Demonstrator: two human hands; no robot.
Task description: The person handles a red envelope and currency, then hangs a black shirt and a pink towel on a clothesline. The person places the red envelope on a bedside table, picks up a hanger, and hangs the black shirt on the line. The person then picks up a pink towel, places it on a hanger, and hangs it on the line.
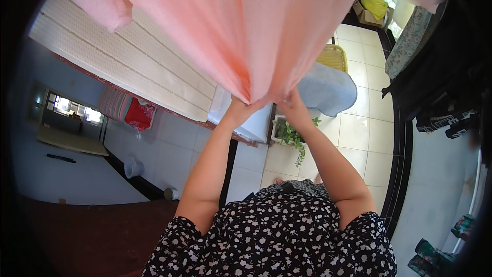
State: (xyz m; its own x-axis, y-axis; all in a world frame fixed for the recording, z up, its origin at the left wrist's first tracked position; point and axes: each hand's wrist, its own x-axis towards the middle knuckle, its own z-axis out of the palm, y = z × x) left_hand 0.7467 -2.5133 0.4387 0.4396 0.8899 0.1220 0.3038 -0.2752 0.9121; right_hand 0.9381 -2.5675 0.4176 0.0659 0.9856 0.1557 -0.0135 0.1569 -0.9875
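Note:
A large pink garment point(256, 25) hangs in front of me and fills the upper middle of the head view. Sleeve-like parts of it reach out at the upper left and upper right. Its cloth gathers in folds down to my two hands, which are close together near the middle. My left hand point(239, 111) is closed on the bunched lower part of the cloth. Close beside it, my right hand point(295, 112) also pinches the cloth, with its fingertips partly hidden by the folds. Both arms are stretched forward.
Below my right hand, a leafy green plant point(292, 137) grows in a white planter on the tiled floor. A blue-grey cloth point(328, 90) drapes over a yellow woven seat or basket point(334, 56). Dark clothes point(430, 82) hang at right. Through an opening at left, a white basket point(134, 167) shows.

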